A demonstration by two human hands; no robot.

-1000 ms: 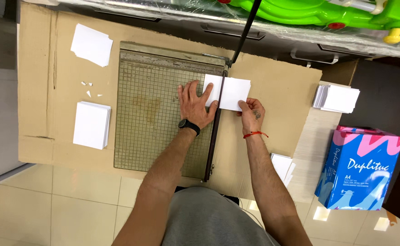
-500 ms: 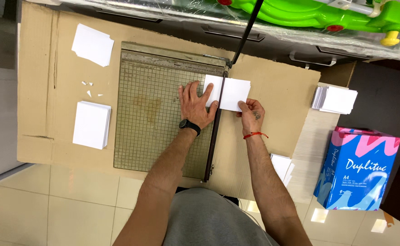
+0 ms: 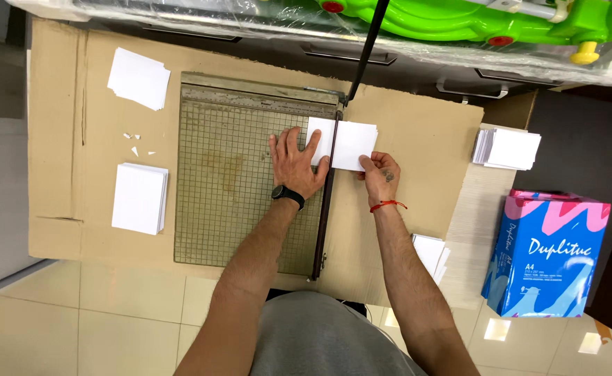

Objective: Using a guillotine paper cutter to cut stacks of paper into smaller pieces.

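Paper stack (image 3: 344,143) on guillotine cutter (image 3: 250,184), straddling the blade edge.
Right hand (image 3: 379,175) pinches the stack's near corner; left hand (image 3: 293,161) presses flat on its left part. Thin, light, slippery sheets, likely to fan: hold by edges. Raised blade arm (image 3: 365,49) beyond.

The left hand (image 3: 296,163) presses white paper (image 3: 344,143) onto the gridded paper cutter (image 3: 229,195); at its three o'clock, the right hand (image 3: 381,175) pinches the sheet's edge.

Looked like a print or copy shop: grey gridded guillotine paper cutter (image 3: 250,188) on cardboard-covered desk (image 3: 417,132), stacks of cut white sheets (image 3: 140,198), blue-and-pink paper ream box (image 3: 546,254).
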